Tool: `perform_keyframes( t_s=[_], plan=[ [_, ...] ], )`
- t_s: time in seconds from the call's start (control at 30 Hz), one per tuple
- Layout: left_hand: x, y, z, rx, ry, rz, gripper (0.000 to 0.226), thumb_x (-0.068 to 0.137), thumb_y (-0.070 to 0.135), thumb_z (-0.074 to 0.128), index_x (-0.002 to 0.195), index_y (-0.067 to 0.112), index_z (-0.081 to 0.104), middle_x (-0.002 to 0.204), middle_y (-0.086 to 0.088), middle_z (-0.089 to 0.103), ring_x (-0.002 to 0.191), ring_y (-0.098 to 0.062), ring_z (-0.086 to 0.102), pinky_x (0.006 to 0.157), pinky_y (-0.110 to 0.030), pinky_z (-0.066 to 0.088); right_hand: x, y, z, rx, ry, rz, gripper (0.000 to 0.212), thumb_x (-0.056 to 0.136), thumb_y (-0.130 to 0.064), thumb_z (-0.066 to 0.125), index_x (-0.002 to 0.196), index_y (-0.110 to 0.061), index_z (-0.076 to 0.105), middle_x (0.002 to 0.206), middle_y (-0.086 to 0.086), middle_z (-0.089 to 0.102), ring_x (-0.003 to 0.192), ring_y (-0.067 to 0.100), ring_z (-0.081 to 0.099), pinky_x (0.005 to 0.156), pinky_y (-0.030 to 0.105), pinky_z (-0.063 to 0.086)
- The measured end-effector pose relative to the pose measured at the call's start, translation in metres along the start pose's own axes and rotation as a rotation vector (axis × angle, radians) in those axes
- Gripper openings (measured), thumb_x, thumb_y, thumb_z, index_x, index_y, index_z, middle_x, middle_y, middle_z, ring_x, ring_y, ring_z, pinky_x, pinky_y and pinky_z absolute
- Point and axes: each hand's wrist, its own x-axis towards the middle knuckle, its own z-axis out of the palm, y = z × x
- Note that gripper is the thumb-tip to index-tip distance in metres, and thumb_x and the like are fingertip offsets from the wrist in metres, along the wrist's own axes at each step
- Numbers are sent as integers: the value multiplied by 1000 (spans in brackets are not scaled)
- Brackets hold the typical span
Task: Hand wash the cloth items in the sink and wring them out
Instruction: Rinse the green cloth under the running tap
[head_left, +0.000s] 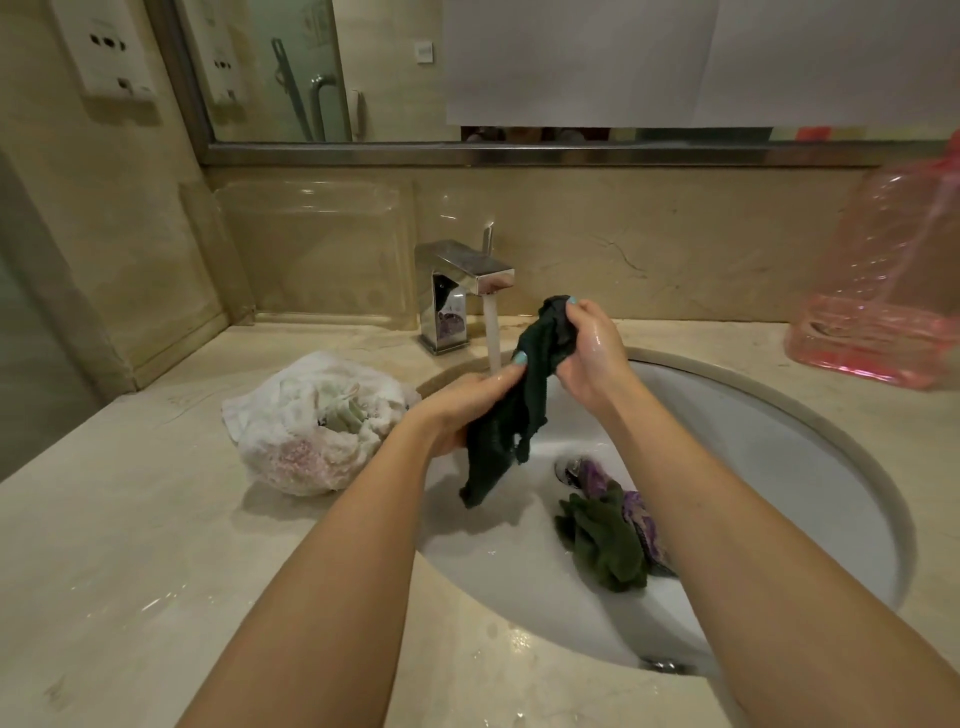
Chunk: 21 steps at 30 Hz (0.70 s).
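Note:
Over the white sink (753, 467) both hands hold a dark green cloth (511, 421) that hangs down wet. My left hand (467, 405) grips its lower middle. My right hand (587, 353) pinches its top end beside the running stream from the chrome faucet (462, 280). In the basin, an olive green cloth (605, 543) lies bunched beside a purple patterned cloth (641, 519), which reaches the drain.
A heap of white cloths (311, 426) sits on the marble counter (130, 545) left of the sink. A pink plastic bag (883, 291) stands at the back right. A mirror and wall sockets are behind.

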Motion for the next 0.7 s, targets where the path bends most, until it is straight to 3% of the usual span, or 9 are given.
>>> perform_keyframes(
  t_s=[0.1,0.23,0.3,0.37,0.47,0.57,0.67,0.7],
  plan=[
    [-3,0,-3,20,6,57,38,90,50,60,111,19,58,112,-9,66,105,-27,64,88,-37,51,2,1,-5,-148,21,-50,22,105,-24,39,89,-15,52,94,8,55,86,19,56,72,34,51],
    [2,1,-3,-281,126,263,26,96,39,59,116,22,61,115,-7,69,109,-27,65,95,-49,52,4,11,-8,-506,48,-23,20,103,-28,41,95,-18,57,104,9,62,102,23,60,97,45,50],
    [4,2,-2,-355,163,310,32,97,36,57,125,21,56,119,-9,66,111,-28,64,95,-54,52,-1,17,-11,-586,-33,73,18,103,-31,41,103,-21,56,112,9,62,107,25,59,94,46,51],
    [2,4,1,-404,199,336,30,99,32,55,127,21,51,118,-9,63,109,-27,62,92,-51,53,-6,23,-18,-594,-170,216,26,103,-38,40,123,-24,47,121,9,57,111,29,57,90,50,51],
    [0,6,2,-368,235,410,32,101,26,52,132,21,46,118,-5,61,105,-21,62,89,-42,55,-12,28,-20,-413,-291,363,34,102,-41,42,133,-26,39,126,13,55,112,36,58,80,53,55],
    [0,4,2,-221,214,408,40,101,25,52,138,26,37,118,0,58,107,-20,61,91,-40,55,-7,25,-12,-244,-133,263,33,103,-30,42,136,-24,39,130,13,54,109,32,58,82,53,54],
    [-3,-1,2,60,187,336,51,99,23,54,145,28,33,122,2,54,96,-10,58,73,-22,50,3,17,-12,-195,84,104,24,104,-25,39,128,-22,43,123,12,53,105,28,57,85,51,54],
    [-1,-3,0,120,191,286,55,96,25,58,146,25,33,127,0,52,98,-10,58,74,-22,49,5,15,-13,-161,134,91,21,104,-24,39,124,-21,44,118,11,52,103,28,56,86,51,54]
  ],
)
